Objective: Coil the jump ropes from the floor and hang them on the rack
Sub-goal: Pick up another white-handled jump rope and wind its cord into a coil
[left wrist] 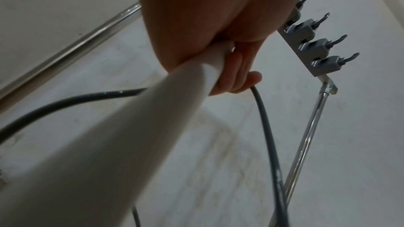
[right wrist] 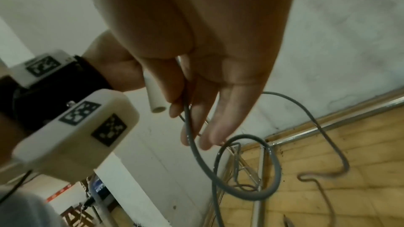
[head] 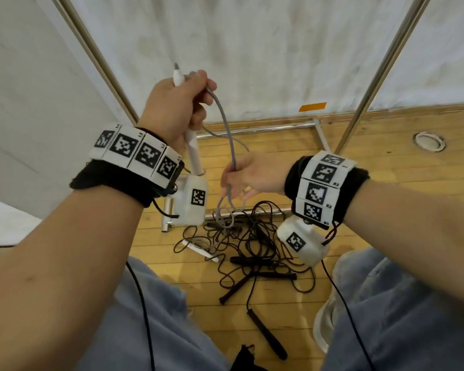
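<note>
Wooden plank floor (head: 386,162) meets a stained white wall (head: 252,49)

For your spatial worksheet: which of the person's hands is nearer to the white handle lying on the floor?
Right. The right hand hangs lower, above the floor handle; the left hand is raised higher.

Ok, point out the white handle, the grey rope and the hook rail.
white handle (head: 192,148), head view, shaft below the left fist.
grey rope (head: 227,124), head view, strand between the hands.
hook rail (left wrist: 314,47), left wrist view, grey hook block.
</note>
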